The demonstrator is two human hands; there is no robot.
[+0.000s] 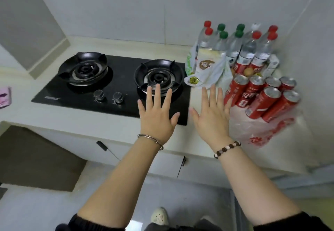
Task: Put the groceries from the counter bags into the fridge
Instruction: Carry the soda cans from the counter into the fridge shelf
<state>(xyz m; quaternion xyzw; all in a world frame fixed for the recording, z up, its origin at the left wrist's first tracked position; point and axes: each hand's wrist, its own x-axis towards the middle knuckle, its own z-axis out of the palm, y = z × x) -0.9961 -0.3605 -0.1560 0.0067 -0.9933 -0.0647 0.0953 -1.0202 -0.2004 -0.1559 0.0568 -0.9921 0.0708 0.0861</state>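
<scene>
While cans (262, 97) and bottles (249, 50) crowd the table's (108, 120) right end, our left grip (157, 117) and right grip (211, 117) hover near its front. Both are spread apart.

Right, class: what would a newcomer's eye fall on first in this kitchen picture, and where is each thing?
The left hand and right hand spread open, palms down, in the centre over the counter. To their right stand red drink cans, with red- and green-capped water bottles behind them in the corner. A black two-burner gas hob lies to the left.
</scene>
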